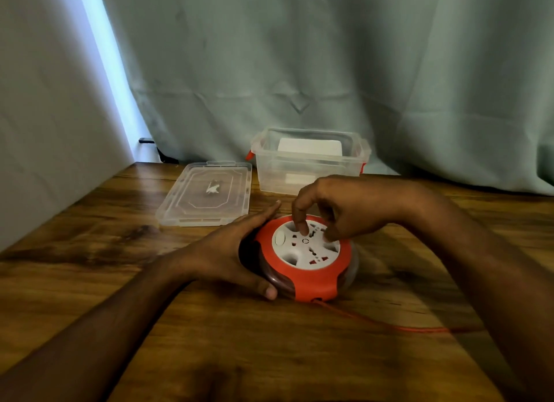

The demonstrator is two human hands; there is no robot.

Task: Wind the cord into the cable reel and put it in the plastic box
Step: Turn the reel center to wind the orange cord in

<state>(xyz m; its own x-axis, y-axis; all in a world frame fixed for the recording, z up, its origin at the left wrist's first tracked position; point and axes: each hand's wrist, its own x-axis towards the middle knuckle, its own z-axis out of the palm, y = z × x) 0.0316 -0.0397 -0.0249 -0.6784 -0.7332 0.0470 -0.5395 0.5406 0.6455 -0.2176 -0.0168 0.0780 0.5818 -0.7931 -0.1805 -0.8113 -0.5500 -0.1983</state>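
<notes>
Cable reel [305, 259]: round, red with a white socket face, lying flat on the wooden tabletop [269, 356] near the middle, face up.
Left hand [227, 254]: cups the reel's left rim, fingers stretched along the far-left edge and thumb at the near edge, steadying it.
Right hand [338, 206]: comes in from the right above the reel, fingers curled down, fingertips [302, 229] set into the recesses of the white face; it reads as the winding grip.
Cord [389, 325]: red, leaves the reel's near edge and trails off to the right along the tabletop, so some is not yet wound in.
Plastic box [311, 161]: clear, open, at the far side just beyond the reel and the right hand; something white lies inside.
Lid [207, 193]: flat on the tabletop, just left of the box.
Key relation: the box lies straight beyond the reel, and the reel's axis is vertical, so the face turns flat under the right hand.
Step judged: winding under way.
</notes>
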